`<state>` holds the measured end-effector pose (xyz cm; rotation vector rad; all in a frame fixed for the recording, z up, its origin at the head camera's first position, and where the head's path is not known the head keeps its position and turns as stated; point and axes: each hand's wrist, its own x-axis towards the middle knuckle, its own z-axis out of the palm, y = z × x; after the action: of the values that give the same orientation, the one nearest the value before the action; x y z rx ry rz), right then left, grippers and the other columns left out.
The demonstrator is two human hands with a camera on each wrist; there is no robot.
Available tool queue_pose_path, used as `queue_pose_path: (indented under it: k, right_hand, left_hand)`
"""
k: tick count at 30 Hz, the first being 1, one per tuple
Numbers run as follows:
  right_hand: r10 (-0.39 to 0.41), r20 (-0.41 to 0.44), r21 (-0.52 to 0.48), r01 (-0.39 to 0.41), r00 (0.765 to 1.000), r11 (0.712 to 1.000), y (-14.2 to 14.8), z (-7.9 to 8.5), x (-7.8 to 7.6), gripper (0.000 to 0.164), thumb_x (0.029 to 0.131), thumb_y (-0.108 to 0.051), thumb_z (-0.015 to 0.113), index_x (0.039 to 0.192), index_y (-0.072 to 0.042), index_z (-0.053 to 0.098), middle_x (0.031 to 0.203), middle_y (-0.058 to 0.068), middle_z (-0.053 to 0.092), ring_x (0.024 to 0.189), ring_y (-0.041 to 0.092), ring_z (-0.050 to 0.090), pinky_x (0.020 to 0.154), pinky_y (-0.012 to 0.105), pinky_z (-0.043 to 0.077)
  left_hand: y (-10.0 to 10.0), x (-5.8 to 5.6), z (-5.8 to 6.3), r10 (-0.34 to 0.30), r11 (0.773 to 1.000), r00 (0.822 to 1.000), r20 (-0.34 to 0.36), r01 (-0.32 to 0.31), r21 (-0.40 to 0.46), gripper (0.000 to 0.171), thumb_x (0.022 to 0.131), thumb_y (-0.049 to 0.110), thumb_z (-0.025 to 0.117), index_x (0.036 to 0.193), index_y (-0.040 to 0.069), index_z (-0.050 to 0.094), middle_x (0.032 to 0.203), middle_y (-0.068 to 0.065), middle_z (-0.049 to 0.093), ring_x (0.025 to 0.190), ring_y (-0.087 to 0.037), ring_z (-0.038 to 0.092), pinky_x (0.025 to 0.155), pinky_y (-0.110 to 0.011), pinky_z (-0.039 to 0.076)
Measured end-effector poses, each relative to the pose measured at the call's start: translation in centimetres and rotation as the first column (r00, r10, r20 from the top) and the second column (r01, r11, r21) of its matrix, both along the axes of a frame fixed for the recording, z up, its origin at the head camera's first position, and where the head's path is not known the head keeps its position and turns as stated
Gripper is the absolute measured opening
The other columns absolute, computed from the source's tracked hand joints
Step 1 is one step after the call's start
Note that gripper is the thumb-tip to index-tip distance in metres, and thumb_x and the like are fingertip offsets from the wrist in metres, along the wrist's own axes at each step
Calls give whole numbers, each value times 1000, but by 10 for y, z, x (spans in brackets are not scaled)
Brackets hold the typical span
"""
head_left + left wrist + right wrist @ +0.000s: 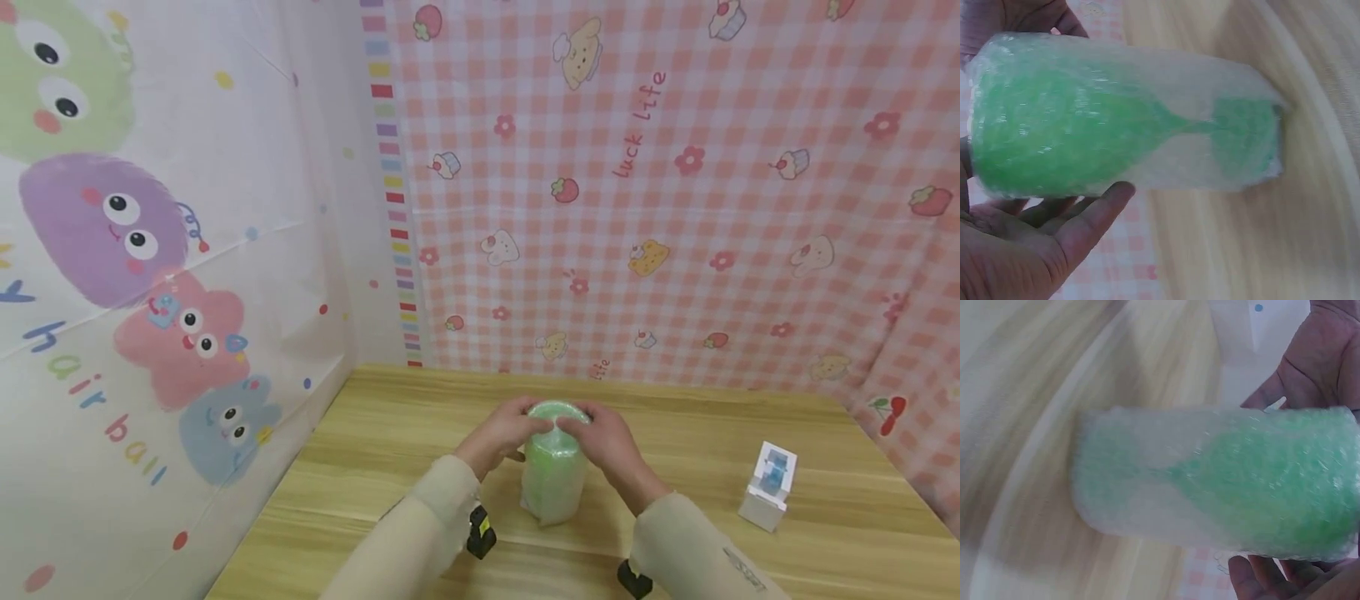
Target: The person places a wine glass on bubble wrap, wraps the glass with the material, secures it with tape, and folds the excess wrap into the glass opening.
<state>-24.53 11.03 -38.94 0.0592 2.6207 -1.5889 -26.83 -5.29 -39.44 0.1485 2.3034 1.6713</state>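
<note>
A green goblet-shaped thing wrapped in bubble wrap (553, 479) stands on the wooden table between my two hands. Its wide green end is up, and it narrows to a thin stem above a green base, as both wrist views show. My left hand (504, 435) grips the upper part from the left, with the thumb over the top rim. From the right, my right hand (609, 440) grips the same upper part, its thumb also on top. In the left wrist view the left fingers (1094, 215) lie along the wrap. The wrap blurs the details inside.
A small white box with a blue piece on it (768, 487) stands on the table (675, 550) to the right. A cartoon-printed sheet (285, 208) hangs at the left, and a pink checked cloth (675, 217) covers the back and right.
</note>
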Motion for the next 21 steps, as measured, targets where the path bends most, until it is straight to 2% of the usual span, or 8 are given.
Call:
queue_pose_path:
  k: [3,6,9,12,16,21]
  right_hand:
    - [0,34,58,-2,999,998,-2,5,-2,39,95,-18,64,126,4,57,120,21,61,104,32,61,87,47,55]
    - [-3,38,127,-2,999,992,-4,8,-5,33,90,-10,66,120,3,59,112,18,63,98,30,61,81,43,56]
    - [0,21,195,-4,1000,981,-5,9,-7,31,86,-5,66,115,3,59,106,16,63,94,30,61,76,41,57]
    - [1,-2,247,-1,1000,969,-6,10,-8,30,84,-4,67,113,3,60,104,16,64,91,30,60,73,39,56]
    - [-10,4,249,9,1000,968,-5,10,-9,31,84,-3,66,114,2,59,105,16,63,91,29,60,73,38,55]
    - [-33,37,222,24,999,975,-3,7,-11,34,85,-2,64,119,2,58,110,18,62,95,31,60,77,40,56]
  left_hand:
    - [2,1,5,-15,999,1000,-7,15,-40,34,89,8,67,122,2,64,107,-10,67,95,-29,65,76,-48,58]
    - [5,2,7,-4,994,999,-43,-1,-105,32,86,3,69,117,2,65,98,-7,66,83,-22,65,67,-36,58]
    - [9,2,7,16,984,996,-85,-30,-174,32,84,1,71,115,3,64,96,-6,64,80,-21,63,63,-33,57]
    - [10,1,7,31,977,993,-116,-54,-204,31,82,0,72,112,4,64,94,-6,63,79,-21,62,61,-32,57]
    - [8,0,6,18,985,993,-114,-37,-167,25,83,2,72,107,3,65,93,-7,64,78,-21,63,61,-34,58]
    - [3,1,6,-43,997,999,-28,40,-68,30,89,4,64,119,3,66,101,-7,67,88,-23,65,72,-41,59]
